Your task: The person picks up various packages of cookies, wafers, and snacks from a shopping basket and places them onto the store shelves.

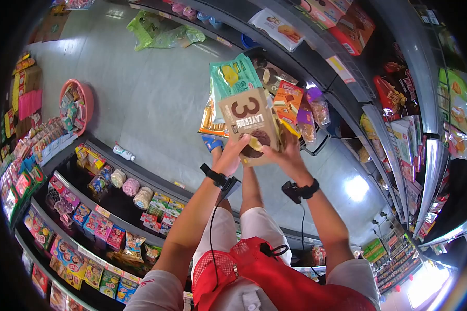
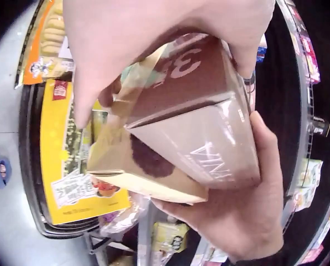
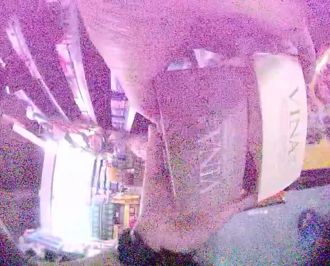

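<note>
In the head view, both hands hold a brown cookie box (image 1: 254, 116) marked "3 LAYER" before the body. My left hand (image 1: 232, 155) grips its near left edge, and my right hand (image 1: 287, 157) is on the right. From the left wrist view, a darker brown box (image 2: 203, 138) overlaps a lighter tan box (image 2: 148, 158) with a dark cookie picture. The left hand (image 2: 170, 33) arches over the boxes; the right hand (image 2: 237, 216) supports them from the lower right. Noise blurs the right wrist view, where "VINA" shows on a pale box side (image 3: 281, 127).
Beyond the boxes, a black-rimmed cart (image 2: 34, 194) carries a green snack bag (image 1: 236, 75), an orange box (image 1: 288, 101) and a yellow package (image 2: 70, 188). Stocked shelves (image 1: 342, 67) flank the aisle. A pink tub (image 1: 88, 103) and a green plastic bag (image 1: 145, 31) are on the floor.
</note>
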A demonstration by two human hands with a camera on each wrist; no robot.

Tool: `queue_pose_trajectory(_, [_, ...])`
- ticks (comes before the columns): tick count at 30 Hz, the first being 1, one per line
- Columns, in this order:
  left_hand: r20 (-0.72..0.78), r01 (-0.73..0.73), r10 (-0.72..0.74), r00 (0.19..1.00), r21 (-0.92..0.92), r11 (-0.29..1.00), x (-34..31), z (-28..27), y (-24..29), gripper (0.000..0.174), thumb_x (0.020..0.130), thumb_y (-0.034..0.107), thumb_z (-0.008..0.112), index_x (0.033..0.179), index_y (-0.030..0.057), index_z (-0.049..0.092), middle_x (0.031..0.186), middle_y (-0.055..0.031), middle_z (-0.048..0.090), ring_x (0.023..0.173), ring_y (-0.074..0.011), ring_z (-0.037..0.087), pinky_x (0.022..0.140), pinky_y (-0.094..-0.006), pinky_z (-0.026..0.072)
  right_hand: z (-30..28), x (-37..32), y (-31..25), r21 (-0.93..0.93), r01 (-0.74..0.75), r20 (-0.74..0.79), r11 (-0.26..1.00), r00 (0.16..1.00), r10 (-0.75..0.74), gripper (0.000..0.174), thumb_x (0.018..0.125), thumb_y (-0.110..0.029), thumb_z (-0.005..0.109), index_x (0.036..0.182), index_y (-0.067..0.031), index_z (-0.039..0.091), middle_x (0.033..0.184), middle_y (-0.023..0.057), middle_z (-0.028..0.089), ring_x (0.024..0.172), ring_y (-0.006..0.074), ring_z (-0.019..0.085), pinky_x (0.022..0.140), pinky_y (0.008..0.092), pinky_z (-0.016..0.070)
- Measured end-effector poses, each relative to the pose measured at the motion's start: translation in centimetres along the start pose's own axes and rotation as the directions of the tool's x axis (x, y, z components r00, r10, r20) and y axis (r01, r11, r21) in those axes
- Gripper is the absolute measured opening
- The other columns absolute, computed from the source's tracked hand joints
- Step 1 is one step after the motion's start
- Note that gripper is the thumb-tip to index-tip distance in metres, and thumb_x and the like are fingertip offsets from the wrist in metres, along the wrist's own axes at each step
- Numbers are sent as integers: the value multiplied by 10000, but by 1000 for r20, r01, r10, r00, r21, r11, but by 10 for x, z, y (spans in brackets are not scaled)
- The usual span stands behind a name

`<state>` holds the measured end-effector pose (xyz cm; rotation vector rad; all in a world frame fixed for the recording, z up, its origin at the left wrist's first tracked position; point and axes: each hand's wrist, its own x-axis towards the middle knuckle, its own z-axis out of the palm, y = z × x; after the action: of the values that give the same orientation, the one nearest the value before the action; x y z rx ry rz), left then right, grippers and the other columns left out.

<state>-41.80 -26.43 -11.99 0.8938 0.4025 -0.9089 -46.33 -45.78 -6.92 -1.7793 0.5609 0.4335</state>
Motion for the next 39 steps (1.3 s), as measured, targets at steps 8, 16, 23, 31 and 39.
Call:
queue_pose_trajectory(8, [-22, 128, -134, 991, -169, 977, -14, -49, -27, 588, 966, 369, 597, 1413, 34, 412, 1336, -116, 561, 1206, -210, 578, 1021, -378, 481, 33, -19, 26, -74, 2, 118, 997, 993, 7, 1041, 793, -489, 748, 1519, 17, 201, 1440, 268, 404, 1299, 420, 394, 1107, 479, 311])
queue_pose_trajectory(16, [3, 175, -176, 984, -107, 979, -5, -46, 8, 607, 945, 307, 631, 1432, 43, 383, 1341, -127, 556, 1178, -225, 598, 990, -378, 512, -14, 29, 49, 350, -274, 120, 896, 962, 247, 374, 981, -356, 585, 1054, 10, 611, 1008, 63, 632, 964, 114, 589, 817, 290, 475])
queue_pose_trajectory(23, [3, 155, -164, 986, -342, 927, -35, -57, 3, 485, 974, 373, 569, 1301, 18, 524, 1210, -126, 656, 1063, -235, 669, 946, -397, 549, 0, 97, 100, 576, -298, -316, 761, 777, 544, 504, 904, -436, 673, 1094, 3, 514, 1030, 129, 581, 722, 197, 617, 538, 298, 538])
queue_pose_trajectory(31, [0, 98, -112, 994, -479, 872, -75, -65, 2, 484, 975, 364, 567, 1317, 23, 530, 1240, -146, 648, 1092, -257, 659, 968, -415, 533, -12, 131, 88, 724, -375, -176, 579, 711, 681, 542, 866, -457, 702, 1207, -60, 562, 1110, 149, 644, 769, 267, 696, 556, 342, 546])
queue_pose_trajectory(39, [-25, 97, -127, 992, -509, 855, -87, -80, -2, 510, 975, 379, 565, 1344, 32, 505, 1263, -145, 634, 1110, -269, 648, 984, -429, 523, -19, 162, 108, 515, -197, -361, 834, 833, 419, 269, 823, -195, 655, 1053, -63, 705, 969, 137, 718, 913, 242, 692, 707, 324, 531])
